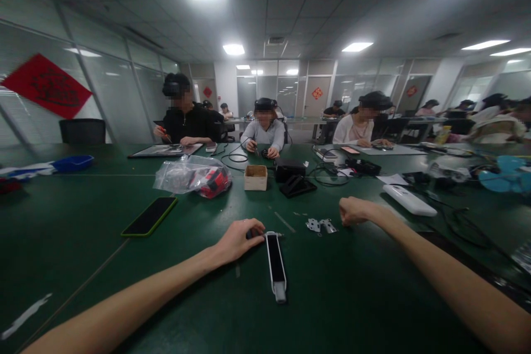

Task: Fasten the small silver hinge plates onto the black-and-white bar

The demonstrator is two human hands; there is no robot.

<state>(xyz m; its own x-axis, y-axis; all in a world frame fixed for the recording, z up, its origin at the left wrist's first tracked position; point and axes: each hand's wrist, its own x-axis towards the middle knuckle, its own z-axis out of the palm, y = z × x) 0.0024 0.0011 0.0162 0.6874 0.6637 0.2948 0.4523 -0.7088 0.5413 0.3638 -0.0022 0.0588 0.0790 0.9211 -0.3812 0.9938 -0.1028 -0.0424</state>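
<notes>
My left hand (240, 239) rests on the green table with its fingers curved at the top end of a white-edged device with a long black face (275, 260). Something small and dark, too small to make out, shows between the thumb and fingers. Small silvery metal pieces (321, 225) lie to the right of the device. Just beyond them, my right hand (352, 211) is closed on the table, its fingers curled under; what it holds, if anything, is hidden.
A phone with a green edge (149, 216) lies at left. Farther back are a plastic bag with red items (193, 176), a small open box (255, 178) and a black stand (297, 186). A white case (409, 200) and cables lie at right. People sit across the table.
</notes>
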